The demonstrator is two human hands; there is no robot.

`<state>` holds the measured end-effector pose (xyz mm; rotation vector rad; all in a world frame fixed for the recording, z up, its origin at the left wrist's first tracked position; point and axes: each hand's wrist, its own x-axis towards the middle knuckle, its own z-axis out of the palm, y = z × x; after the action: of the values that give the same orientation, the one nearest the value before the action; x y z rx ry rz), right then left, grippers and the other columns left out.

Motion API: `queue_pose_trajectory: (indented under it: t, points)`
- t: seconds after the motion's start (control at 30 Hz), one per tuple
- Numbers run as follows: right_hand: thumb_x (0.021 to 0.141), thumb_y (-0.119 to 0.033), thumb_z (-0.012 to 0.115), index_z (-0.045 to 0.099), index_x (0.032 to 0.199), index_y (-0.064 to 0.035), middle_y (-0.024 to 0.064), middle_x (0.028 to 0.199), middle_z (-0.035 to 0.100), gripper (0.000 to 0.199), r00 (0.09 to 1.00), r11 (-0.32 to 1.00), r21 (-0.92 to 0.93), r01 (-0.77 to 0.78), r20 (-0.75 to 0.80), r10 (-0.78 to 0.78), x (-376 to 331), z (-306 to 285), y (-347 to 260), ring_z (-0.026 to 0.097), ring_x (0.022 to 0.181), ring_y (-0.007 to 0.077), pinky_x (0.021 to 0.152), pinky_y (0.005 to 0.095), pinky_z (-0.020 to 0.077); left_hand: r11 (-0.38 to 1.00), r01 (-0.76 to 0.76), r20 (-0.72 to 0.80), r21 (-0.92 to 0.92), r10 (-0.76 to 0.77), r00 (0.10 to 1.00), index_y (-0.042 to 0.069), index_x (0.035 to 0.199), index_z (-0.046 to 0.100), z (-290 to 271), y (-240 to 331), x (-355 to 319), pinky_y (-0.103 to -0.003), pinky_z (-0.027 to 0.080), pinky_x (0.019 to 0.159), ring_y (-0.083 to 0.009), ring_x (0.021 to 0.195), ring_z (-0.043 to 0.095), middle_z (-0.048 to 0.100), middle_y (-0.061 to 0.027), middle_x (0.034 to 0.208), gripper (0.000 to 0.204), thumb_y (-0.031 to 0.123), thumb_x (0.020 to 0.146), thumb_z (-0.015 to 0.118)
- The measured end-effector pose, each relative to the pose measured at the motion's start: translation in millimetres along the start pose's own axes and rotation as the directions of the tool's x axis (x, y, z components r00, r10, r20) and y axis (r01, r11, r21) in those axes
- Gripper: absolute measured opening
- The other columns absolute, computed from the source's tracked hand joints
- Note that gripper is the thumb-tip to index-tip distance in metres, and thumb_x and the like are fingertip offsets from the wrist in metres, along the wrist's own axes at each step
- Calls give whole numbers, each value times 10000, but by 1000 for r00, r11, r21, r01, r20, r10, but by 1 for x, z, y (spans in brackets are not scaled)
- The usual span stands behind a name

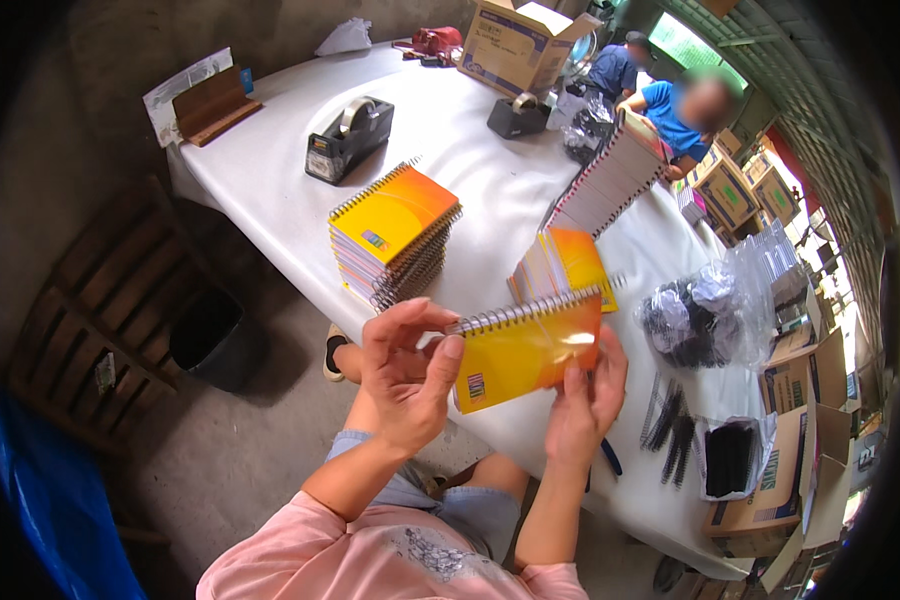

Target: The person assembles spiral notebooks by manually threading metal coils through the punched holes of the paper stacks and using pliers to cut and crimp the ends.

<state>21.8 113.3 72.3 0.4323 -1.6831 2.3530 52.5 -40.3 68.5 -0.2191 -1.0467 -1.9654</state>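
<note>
Held up over the near table edge is a spiral notebook [520, 352] with a glossy yellow-orange cover, its wire coil along the upper edge. My left hand [410, 365] pinches the coil's left end between thumb and fingers. At the notebook's right side, my right hand [590, 400] grips the lower edge, thumb on the cover. Behind it, partly hidden, a fanned group of similar notebooks [570, 262] rests on the table. Left of that rises a stack of yellow-orange spiral notebooks [395, 215], coils on differing sides.
On the white-covered table [450, 130] stand two tape dispensers [348, 140], a tall stack of bound pages [610, 180] and an open carton [515, 48]. Black coils [670, 430] and a bagged bundle [700, 310] lie right. Two people [675, 115] sit beyond.
</note>
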Motion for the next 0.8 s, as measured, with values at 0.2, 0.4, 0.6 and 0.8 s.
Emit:
queue_pose_trajectory:
  t: [0.2,0.4,0.6,0.8]
  points:
    - [864,-44,533,463,1264,-93,78,1125,540,409,973,809,552,-205,26,229,90,80,-8,529,832,130,735,237,419,839,-347,75,419,349,934,8,1263,419,-43,29,60,-300,407,892,-183,1059,524,551,-122,1102,451,45,848,592]
    - [747,-42,497,559,1054,-60,106,866,613,314,686,805,-156,572,629,-365,159,150,-1,508,565,158,639,292,400,851,52,-133,522,21,991,45,1317,424,-82,4,96,-342,286,1031,-207,1228,415,486,-141,1283,451,269,933,506]
    - [767,-125,495,568,1185,-200,41,846,642,431,296,622,-211,754,954,-35,134,196,40,601,875,150,986,404,280,887,120,-95,446,-86,992,21,1315,420,-99,-29,96,-353,262,1035,-216,1208,418,490,-142,1258,570,460,974,291]
    - [890,-188,469,567,1162,-18,129,1130,608,336,788,824,-304,477,563,-249,169,134,66,563,1052,229,937,318,388,875,20,-79,483,21,997,-16,1221,494,-92,-38,102,-302,328,977,-214,1117,484,542,-168,1180,496,390,982,340]
